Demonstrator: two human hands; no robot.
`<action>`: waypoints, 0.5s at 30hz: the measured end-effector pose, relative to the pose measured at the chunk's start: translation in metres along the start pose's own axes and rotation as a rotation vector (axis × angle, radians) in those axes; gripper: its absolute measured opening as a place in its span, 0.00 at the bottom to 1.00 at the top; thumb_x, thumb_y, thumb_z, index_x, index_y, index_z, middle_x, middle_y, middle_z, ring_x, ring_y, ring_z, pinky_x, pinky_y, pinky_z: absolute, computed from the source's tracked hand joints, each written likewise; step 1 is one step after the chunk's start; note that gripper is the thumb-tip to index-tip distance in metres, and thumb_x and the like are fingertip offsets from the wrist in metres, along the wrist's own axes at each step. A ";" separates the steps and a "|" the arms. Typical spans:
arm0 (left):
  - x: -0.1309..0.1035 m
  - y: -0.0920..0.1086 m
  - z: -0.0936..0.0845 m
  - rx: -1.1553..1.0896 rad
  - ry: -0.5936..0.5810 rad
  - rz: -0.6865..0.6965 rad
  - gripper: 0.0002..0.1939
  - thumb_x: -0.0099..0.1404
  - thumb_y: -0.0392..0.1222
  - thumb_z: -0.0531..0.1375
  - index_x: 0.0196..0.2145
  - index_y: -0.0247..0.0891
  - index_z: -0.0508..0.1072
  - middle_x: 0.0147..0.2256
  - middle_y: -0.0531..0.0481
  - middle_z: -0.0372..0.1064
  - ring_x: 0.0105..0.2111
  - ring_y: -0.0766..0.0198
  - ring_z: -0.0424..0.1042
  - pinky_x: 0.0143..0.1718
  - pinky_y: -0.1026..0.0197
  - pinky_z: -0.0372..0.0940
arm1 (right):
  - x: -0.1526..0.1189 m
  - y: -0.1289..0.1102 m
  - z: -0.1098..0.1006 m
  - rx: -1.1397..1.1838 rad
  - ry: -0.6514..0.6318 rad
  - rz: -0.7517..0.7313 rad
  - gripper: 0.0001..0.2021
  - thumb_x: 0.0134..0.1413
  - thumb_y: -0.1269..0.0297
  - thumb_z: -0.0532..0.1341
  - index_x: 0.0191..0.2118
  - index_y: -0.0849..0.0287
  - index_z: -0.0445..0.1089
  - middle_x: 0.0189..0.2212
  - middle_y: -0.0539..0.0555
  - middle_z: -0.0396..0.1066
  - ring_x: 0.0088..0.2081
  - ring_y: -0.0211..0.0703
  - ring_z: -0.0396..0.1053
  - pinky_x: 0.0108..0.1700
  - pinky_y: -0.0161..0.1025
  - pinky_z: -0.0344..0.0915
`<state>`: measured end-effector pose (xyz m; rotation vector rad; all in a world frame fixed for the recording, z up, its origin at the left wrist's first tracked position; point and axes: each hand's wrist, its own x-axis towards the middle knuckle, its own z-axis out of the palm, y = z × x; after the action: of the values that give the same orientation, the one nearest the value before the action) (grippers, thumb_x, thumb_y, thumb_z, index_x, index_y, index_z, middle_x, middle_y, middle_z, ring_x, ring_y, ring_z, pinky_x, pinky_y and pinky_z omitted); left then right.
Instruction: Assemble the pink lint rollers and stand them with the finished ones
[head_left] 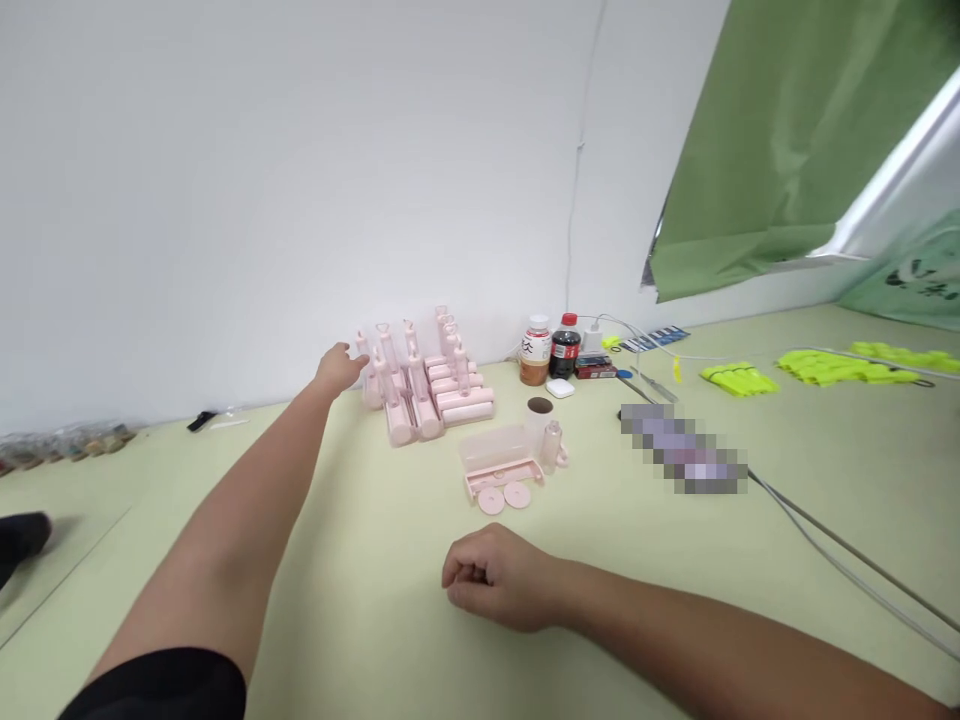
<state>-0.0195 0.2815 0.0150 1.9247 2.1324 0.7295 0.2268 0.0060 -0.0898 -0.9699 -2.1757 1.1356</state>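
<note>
My left hand (pixel 341 371) is stretched out to the left end of a group of pale pink cylindrical cases (pixel 427 415), several with clear pink bottle-like tops standing up. Its fingers are apart, with nothing seen in them. On the table in front of me, my right hand (pixel 499 580) rests with loosely curled fingers around no visible object. Beyond it lie two pink discs (pixel 503 498) and an open pink case (pixel 504 477) with a translucent cover (pixel 493 447). A small clear bottle (pixel 551 448) and a whitish hollow roll (pixel 539 415) stand beside the case.
Along the wall are a pill bottle (pixel 535 352), a cola bottle (pixel 565 346), small boxes (pixel 595 366) and a white charger (pixel 592 338). A blurred-out phone-like object (pixel 682 450), cables (pixel 840 540) and neon-yellow bundles (pixel 739 379) lie to the right. Wrapped items (pixel 64 445) sit far left.
</note>
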 end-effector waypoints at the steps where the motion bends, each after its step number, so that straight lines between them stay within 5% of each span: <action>1: 0.002 0.001 0.008 -0.026 0.009 -0.010 0.30 0.62 0.45 0.59 0.59 0.30 0.62 0.56 0.31 0.65 0.49 0.50 0.71 0.41 0.59 0.64 | 0.000 0.001 0.001 -0.004 0.008 0.004 0.06 0.50 0.68 0.60 0.33 0.60 0.75 0.25 0.49 0.71 0.25 0.34 0.65 0.29 0.30 0.61; 7: -0.006 -0.008 0.035 -0.164 0.056 -0.058 0.12 0.56 0.37 0.61 0.39 0.34 0.74 0.37 0.42 0.76 0.35 0.56 0.73 0.33 0.60 0.64 | 0.002 -0.005 0.002 0.016 0.039 0.047 0.08 0.48 0.69 0.61 0.35 0.60 0.76 0.24 0.48 0.71 0.26 0.34 0.65 0.30 0.30 0.62; 12: -0.028 -0.026 0.000 -0.237 0.273 -0.166 0.13 0.60 0.42 0.57 0.40 0.33 0.72 0.39 0.38 0.74 0.37 0.53 0.73 0.34 0.57 0.66 | 0.001 -0.003 0.002 0.058 0.036 0.062 0.07 0.47 0.69 0.63 0.34 0.59 0.76 0.23 0.47 0.70 0.25 0.33 0.64 0.30 0.30 0.62; 15: -0.065 -0.033 -0.027 -0.320 0.345 -0.161 0.13 0.61 0.45 0.57 0.41 0.37 0.71 0.39 0.44 0.74 0.37 0.57 0.73 0.36 0.59 0.68 | 0.004 0.003 0.003 0.194 0.052 0.132 0.08 0.51 0.66 0.64 0.38 0.60 0.75 0.26 0.48 0.69 0.27 0.33 0.65 0.30 0.31 0.63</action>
<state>-0.0506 0.2107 0.0106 1.5316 2.1542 1.3549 0.2237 0.0087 -0.0940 -1.0560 -1.9424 1.3393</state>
